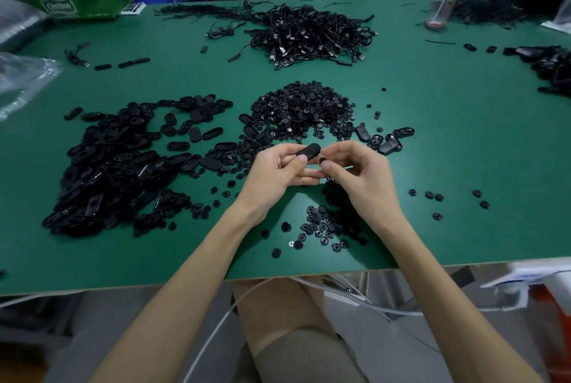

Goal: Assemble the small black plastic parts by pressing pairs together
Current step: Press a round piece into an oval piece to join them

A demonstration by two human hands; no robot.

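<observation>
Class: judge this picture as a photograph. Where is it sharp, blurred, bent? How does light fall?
Head view: sharpest centrally on the left hand and right hand; head view bows the green table along its near edge; margins smear, as at the plastic bag; soft light, faint shadow under the hands, glints on the round parts.

I saw one black oval shell [309, 150] held tilted above the counter [448, 141] in my left grip [278, 169]. A small round piece [322, 160] was pinched in my right grip [355, 172], just beside the shell's end. Loose oval shells [117, 166] lay heaped at left. Round pieces [302, 107] formed a central mound, and scattered round pieces [324, 225] lay near the front edge.
</observation>
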